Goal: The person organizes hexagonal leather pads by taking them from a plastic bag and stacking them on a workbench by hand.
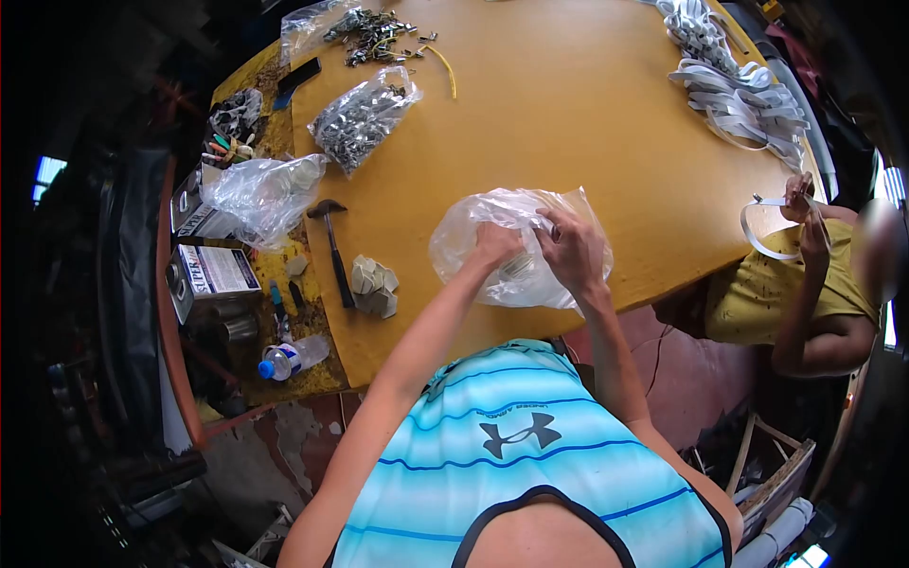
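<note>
A clear plastic bag [464, 232] lies on the table in front of my body, with something pale and ridged inside it that I cannot make out. My left hand [499, 244] reaches into the bag's mouth, its fingers hidden by plastic and by the hand itself. At the bag's right side, my right hand [575, 251] has its fingers bent and closed on the plastic near the opening. To the left of the bag lie a hammer [333, 254] and a small pile of pale, angular pieces [375, 284].
A bag of small metal parts [365, 118] and a loose metal pile [379, 36] lie far left. Cans [213, 270], another plastic bag [265, 194] and a bottle [294, 358] line the left edge. Bundled white straps [739, 95] lie far right; a co-worker [795, 275] holds one strap.
</note>
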Available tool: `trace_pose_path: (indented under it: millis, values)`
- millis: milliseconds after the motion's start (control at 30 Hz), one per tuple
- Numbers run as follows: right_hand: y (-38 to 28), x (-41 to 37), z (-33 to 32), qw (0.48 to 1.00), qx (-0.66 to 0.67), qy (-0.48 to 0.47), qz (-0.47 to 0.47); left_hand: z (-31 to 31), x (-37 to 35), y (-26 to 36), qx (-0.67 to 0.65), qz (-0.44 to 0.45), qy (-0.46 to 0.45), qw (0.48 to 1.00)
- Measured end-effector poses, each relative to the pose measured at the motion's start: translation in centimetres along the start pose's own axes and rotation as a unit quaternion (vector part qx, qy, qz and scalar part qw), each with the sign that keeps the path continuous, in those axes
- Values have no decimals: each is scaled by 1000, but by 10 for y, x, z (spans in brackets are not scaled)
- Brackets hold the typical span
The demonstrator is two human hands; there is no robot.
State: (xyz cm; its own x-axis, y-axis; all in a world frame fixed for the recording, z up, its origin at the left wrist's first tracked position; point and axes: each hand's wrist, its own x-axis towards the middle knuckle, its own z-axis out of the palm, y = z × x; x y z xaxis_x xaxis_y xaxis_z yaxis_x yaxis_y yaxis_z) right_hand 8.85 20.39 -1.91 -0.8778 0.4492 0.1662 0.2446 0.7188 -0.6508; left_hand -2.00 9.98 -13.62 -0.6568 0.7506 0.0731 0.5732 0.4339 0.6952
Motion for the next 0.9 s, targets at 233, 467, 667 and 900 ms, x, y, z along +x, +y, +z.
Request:
trace_pose_path:
  millis: [233, 467, 667, 900]
  values:
    - [18, -6, 5, 999, 3, 44, -9, -11, -9, 3, -5, 37, -47, 998]
    - [25, 6, -8, 997, -22, 32, 68, -77, -40, 102, 168, -36, -138, 975]
    - [76, 31, -34, 983, -83, 151, 56, -128, -93, 112, -251, 0, 102, 963]
    - [22, 35, -61, 985, -59, 146, -63, -130, -117, 72, -281, 106, 193, 934]
